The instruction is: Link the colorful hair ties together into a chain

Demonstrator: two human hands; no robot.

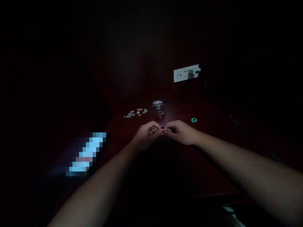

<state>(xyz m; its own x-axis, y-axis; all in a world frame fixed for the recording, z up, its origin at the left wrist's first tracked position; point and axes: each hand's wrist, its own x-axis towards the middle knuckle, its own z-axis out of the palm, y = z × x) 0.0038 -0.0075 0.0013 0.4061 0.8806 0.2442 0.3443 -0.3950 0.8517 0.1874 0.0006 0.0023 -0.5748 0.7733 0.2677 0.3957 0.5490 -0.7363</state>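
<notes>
I watched both hands meet on the near side of the lidded glass jar (158,108), which stood upright on the table (123,126). Each grip was closed to a fingertip pinch: the left hand (146,135) and the right hand (181,132) both had the small yellow hair band (162,130) between them. A purple hair band (162,126) showed just beyond the fingertips, also nearer than the jar, and I could not tell whether it was held, linked or lying loose. Left of the jar lay a scatter of colored hair bands (138,112); to its right and nearer were green hair bands (194,121). Beyond it to the right, a plug (194,72) sat in the wall socket (180,75), and a lit screen (91,151) glowed well to its left and nearer. My main worry was the pinch: a thin loop pulled taut could have snapped, or flicked off into the dark if one fingertip had slipped. The poor light made a lost band hard to find, and a forward jerk of the knuckles could have bumped the jar or swept the scatter apart.
</notes>
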